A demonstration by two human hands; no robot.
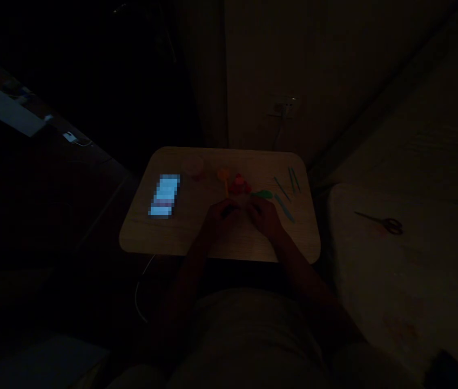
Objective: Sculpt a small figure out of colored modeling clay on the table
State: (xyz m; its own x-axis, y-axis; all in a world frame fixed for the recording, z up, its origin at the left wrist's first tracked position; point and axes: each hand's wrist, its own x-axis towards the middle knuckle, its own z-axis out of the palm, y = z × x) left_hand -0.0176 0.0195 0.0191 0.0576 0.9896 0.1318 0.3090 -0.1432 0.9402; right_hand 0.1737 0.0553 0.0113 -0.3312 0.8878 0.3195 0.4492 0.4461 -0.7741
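In the head view, the person's left hand (pixel 221 214) and right hand (pixel 262 214) meet near the middle of the table (pixel 188 232), fingers bent inward, tips close together. It is too dark to tell how far either is open or whether anything small is held between them. The red piece (pixel 240 184) lies just beyond the fingertips, ahead of the gap between the two hands. The orange tool (pixel 223 175) stands to its left, its handle pointing back toward the left hand; the green piece (pixel 263 194) lies to its right, just beyond the right hand. Past that are the blue tool (pixel 284 208) and thin sticks (pixel 294 180). The lit phone (pixel 164 195) lies well left of the left hand.
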